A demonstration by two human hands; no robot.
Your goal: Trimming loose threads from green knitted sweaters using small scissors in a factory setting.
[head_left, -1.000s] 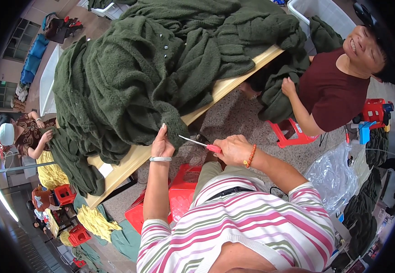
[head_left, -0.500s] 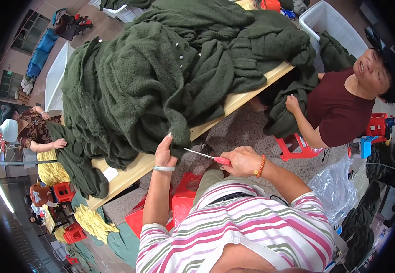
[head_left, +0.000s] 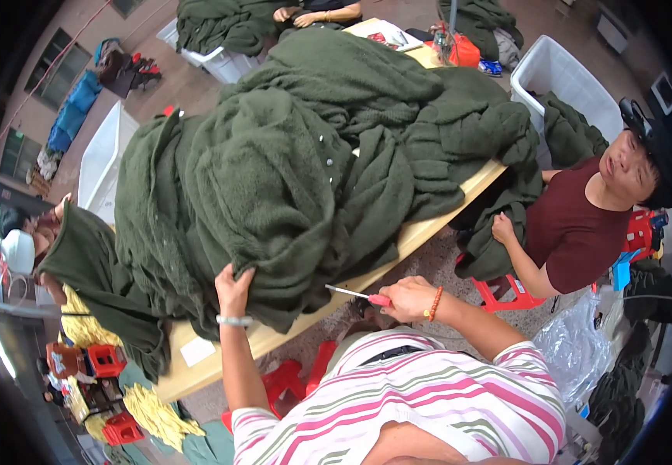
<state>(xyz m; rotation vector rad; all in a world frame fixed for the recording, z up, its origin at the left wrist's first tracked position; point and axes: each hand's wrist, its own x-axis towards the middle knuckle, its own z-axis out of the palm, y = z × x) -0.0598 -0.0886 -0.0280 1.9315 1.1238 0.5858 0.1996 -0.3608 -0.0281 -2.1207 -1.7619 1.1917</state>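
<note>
My left hand [head_left: 233,294] is closed on the near edge of a dark green knit garment [head_left: 278,298], part of the big pile at the front of the table. In my right hand [head_left: 415,298] is a slim metal-shafted tool with a red handle [head_left: 376,297], its tip pointing left toward the cloth but apart from it. What kind of tool it is cannot be made out. Small light buttons [head_left: 329,163] show on one garment in the pile.
The wooden table [head_left: 436,198] carries the green pile. At right, a person in a maroon shirt [head_left: 587,205] handles green cloth; at left another person lifts a green piece [head_left: 92,248]. White bins [head_left: 556,66] stand beyond the table. Red stools [head_left: 285,384] stand below.
My left hand has moved left and up with the garment edge, away from the tool. The tool stays in my right hand. At left, the other person's green piece is raised higher.
</note>
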